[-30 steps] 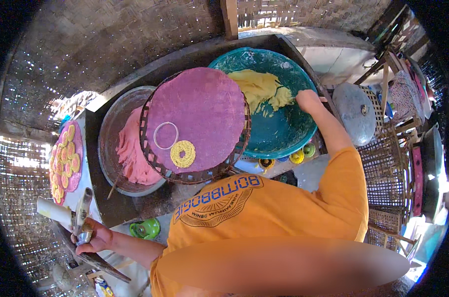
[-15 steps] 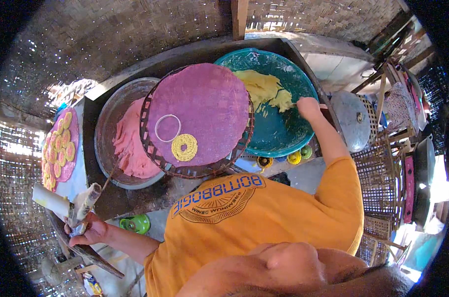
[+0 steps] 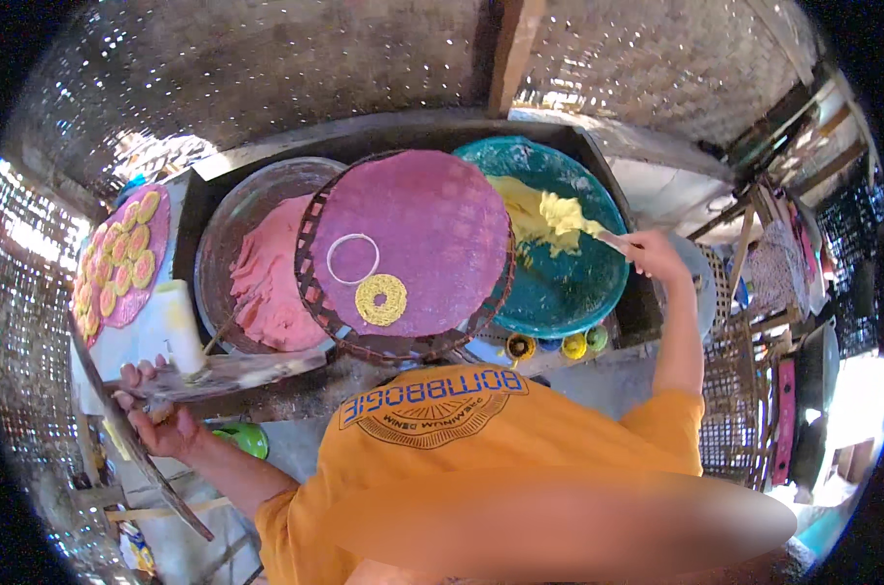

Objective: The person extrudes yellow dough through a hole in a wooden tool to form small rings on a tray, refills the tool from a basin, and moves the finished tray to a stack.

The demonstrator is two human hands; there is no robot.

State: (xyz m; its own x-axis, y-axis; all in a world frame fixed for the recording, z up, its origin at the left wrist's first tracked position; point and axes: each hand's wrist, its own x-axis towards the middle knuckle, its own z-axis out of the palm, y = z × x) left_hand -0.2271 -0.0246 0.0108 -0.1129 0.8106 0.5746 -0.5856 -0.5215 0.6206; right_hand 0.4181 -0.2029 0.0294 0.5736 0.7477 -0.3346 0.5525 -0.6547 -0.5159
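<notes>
My right hand (image 3: 656,258) reaches over the teal basin (image 3: 569,292) and grips a thin spoon-like tool whose tip sits in the yellow dough (image 3: 544,210). At the lower left, my left hand (image 3: 150,414) clasps the end of a flat grey board (image 3: 247,370); a white cylinder (image 3: 179,327) stands on it. Between my hands, a round purple mat (image 3: 422,224) lies on a woven tray and carries a white ring (image 3: 352,258) and a yellow coiled ring (image 3: 381,299).
A metal bowl (image 3: 218,244) holds pink dough (image 3: 267,283). At far left a purple tray (image 3: 120,258) carries several yellow and pink rings. Small colour pots (image 3: 559,344) sit below the basin, a green cup (image 3: 245,439) near my left arm. Woven walls surround the bench.
My left hand has raised the board and brought it rightward, toward the metal bowl. My right hand has shifted to the basin's right side, its tool drawn through the yellow dough.
</notes>
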